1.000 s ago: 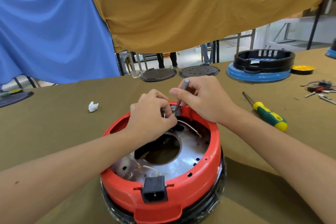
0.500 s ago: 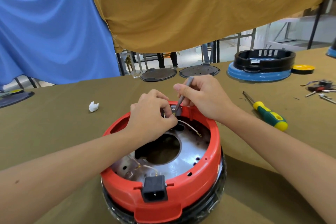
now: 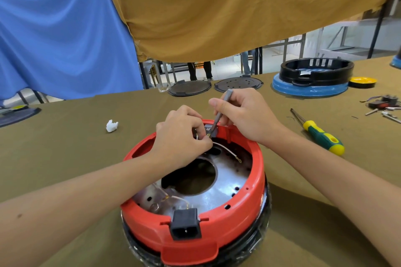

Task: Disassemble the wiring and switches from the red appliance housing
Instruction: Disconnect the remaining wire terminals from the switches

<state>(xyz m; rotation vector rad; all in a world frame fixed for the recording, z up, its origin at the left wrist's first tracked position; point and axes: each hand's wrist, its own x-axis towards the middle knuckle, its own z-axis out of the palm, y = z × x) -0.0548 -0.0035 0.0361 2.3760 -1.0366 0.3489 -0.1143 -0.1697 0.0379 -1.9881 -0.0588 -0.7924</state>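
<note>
The red appliance housing (image 3: 256,182) lies upside down on the olive cloth, its metal plate and black power socket (image 3: 186,223) facing me. At the far rim my left hand (image 3: 180,136) pinches a wire terminal at a small switch (image 3: 208,129). My right hand (image 3: 245,112) grips a thin grey tool (image 3: 220,110) whose tip is at that switch. A white wire (image 3: 227,150) with a ring terminal curves loose across the inside. Another thin wire (image 3: 176,197) runs near the socket.
A green and yellow screwdriver (image 3: 319,134) lies to the right. Loose removed parts and screws (image 3: 384,106) sit at the far right. A black and blue housing (image 3: 312,76), two dark round lids (image 3: 214,86) and a white crumpled scrap (image 3: 111,125) lie further back.
My right hand has tilted the grey tool slightly, its top end leaning further right. My left hand stays pinched at the switch.
</note>
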